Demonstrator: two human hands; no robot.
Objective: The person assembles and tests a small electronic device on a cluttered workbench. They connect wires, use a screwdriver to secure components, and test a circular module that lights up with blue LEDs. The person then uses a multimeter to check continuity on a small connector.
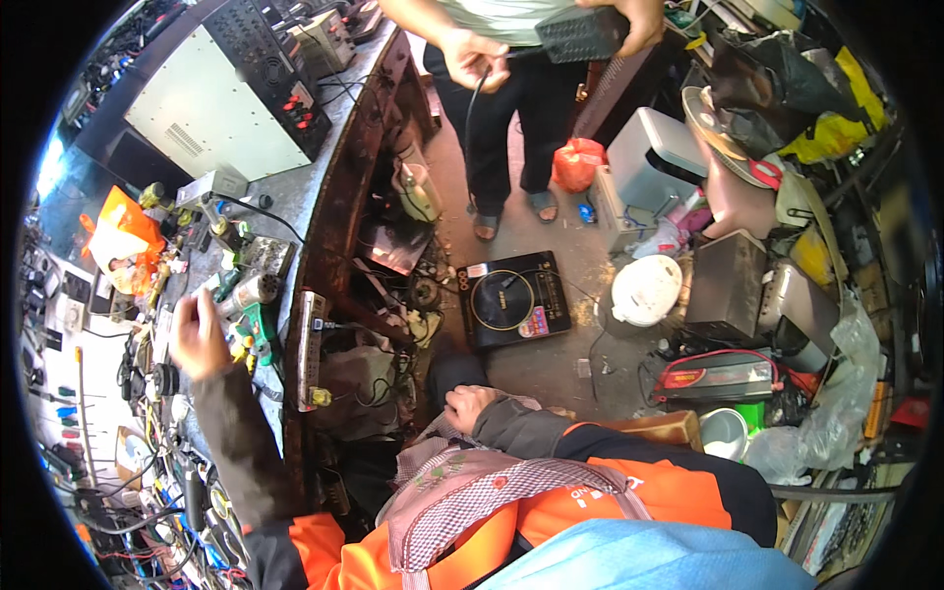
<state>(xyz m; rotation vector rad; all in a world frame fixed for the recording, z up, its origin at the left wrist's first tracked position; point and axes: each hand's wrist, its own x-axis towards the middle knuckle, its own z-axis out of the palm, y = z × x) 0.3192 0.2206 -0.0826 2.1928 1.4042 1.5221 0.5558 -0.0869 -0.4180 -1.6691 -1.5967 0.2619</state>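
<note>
My left hand (200, 339) is held over the cluttered workbench (320, 197), its fingers loosely apart and slightly blurred, with no object visible in them. Close beside it are a green-bodied tool (258, 332) and a silvery cylinder (258, 291). On my knee, by the edge of a checked apron (511, 485), rests my right hand (467, 407), fingers laid out and holding nothing. Across from me a person stands holding a black perforated box (582, 35) in one hand and a dark cable (476, 103) in the other.
On the floor ahead lies a black induction cooktop (513, 299). To its right are a white round lidded pot (646, 290), a dark box (728, 283) and a red-and-grey power unit (716, 376). A large white-sided instrument (211, 113) and an orange bag (126, 239) sit on the bench.
</note>
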